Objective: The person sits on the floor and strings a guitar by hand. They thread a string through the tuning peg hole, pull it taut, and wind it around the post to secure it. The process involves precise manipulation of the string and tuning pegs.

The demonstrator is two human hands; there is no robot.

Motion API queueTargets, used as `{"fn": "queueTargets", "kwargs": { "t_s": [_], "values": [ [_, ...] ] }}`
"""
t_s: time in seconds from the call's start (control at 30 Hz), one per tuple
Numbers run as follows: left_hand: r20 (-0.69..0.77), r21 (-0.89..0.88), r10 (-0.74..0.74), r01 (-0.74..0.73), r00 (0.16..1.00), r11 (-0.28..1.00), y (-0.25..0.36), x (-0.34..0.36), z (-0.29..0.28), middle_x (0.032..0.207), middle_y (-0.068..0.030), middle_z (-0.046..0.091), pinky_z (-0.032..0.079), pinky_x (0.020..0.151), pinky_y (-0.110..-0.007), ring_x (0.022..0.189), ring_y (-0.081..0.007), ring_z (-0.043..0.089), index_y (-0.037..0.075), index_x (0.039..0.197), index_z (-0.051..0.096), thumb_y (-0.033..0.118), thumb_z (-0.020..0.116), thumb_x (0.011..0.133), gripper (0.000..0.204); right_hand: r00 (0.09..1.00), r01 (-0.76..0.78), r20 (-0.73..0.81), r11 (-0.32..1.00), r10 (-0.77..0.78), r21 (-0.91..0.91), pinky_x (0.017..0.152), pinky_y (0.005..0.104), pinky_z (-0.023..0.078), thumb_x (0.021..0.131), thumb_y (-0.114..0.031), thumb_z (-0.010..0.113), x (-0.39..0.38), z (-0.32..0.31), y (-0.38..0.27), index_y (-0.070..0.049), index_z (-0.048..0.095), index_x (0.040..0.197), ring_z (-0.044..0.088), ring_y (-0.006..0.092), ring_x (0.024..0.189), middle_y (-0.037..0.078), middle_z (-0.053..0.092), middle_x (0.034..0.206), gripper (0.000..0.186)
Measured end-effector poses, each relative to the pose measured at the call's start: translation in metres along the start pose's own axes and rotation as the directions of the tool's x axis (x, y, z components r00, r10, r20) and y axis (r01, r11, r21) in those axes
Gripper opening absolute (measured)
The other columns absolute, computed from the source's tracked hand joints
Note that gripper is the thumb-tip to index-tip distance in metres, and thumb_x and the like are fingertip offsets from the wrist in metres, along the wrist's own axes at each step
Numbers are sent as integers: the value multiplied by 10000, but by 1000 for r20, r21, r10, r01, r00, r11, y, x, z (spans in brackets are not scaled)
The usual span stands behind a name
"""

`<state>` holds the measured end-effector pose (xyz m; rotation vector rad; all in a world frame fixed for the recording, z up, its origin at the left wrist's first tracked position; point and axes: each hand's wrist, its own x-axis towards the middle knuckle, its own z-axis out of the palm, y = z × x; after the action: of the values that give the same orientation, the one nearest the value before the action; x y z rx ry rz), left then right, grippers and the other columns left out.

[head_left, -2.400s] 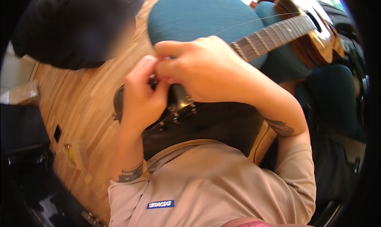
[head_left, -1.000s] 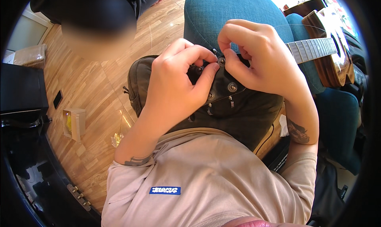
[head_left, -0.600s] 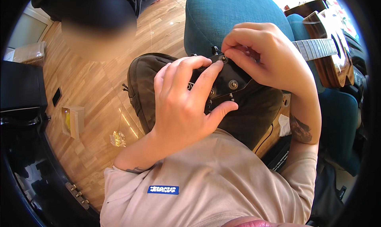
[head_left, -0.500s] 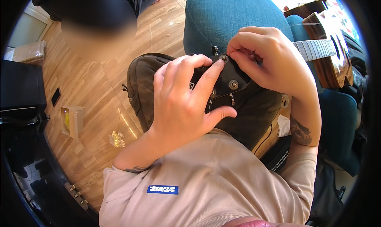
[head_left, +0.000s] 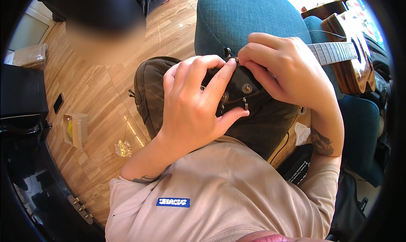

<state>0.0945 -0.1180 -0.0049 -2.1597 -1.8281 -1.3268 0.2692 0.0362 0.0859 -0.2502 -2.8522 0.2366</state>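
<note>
"Wooden floor (head_left: 97, 85) at left, a teal seat (head_left: 249, 17) ahead, and a dark bag (head_left: 148, 83) beneath the work. Where does the guitar's black headstock (head_left: 256, 82) lie?"

"Between the two hands, over the bag. Its long axis follows the neck (head_left: 334, 53), which slants slightly upward to the right, toward the guitar body (head_left: 351, 79)."

"Which hand is nearer?"

"Both are at it. The left hand (head_left: 190, 100) covers the far end, its index fingertip at the upper post (head_left: 237, 61), its thumb held well away, near the lower peg (head_left: 245, 103). So that grip is spread, not pinching. The right hand (head_left: 287, 72) comes in from the neck side, just beside that same post."

"And the right grip?"

"Thumb and forefinger are drawn close together. Whether they pinch anything, I can't tell; a string would be too thin to make out there."

"Then what matters most?"

"I'd judge it's that small gap at the upper post: left fingertip on one side, right fingertips on the other."

"What can't you see?"

"The left hand hides much of the headstock, and the right hand covers where it joins the neck. A loose string (head_left: 325, 31) arcs above the neck, but I lose it toward the right hand. The guitar body runs into glare and the dark rim."
</note>
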Motion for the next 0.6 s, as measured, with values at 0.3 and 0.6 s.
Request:
{"fn": "queueTargets", "kwargs": {
  "t_s": [0.3, 0.6],
  "values": [
    [-5, -18, 10, -10, 1000, 1000, -2, 1, 2, 1304, -88, 656, 446, 1020, -493, 1183, -328, 631, 56, 1373, 718, 436, 995, 640, 870, 983, 92, 154, 995, -96, 29, 658, 473, 524, 936, -91, 709, 24, -11, 11, -55, 693, 937, 680, 388, 786, 118, 689, 864, 40],
    [-9, -14, 12, -12, 1000, 1000, -6, 0, 4, 1330, -92, 660, 438, 1041, -503, 1210, -336, 635, 58, 1372, 722, 440, 992, 657, 855, 947, 79, 279, 957, -160, 280, 646, 380, 545, 901, -8, 676, 48, -6, 35, 5, 682, 915, 671, 319, 732, 147, 664, 828, 20]
  ]
}}
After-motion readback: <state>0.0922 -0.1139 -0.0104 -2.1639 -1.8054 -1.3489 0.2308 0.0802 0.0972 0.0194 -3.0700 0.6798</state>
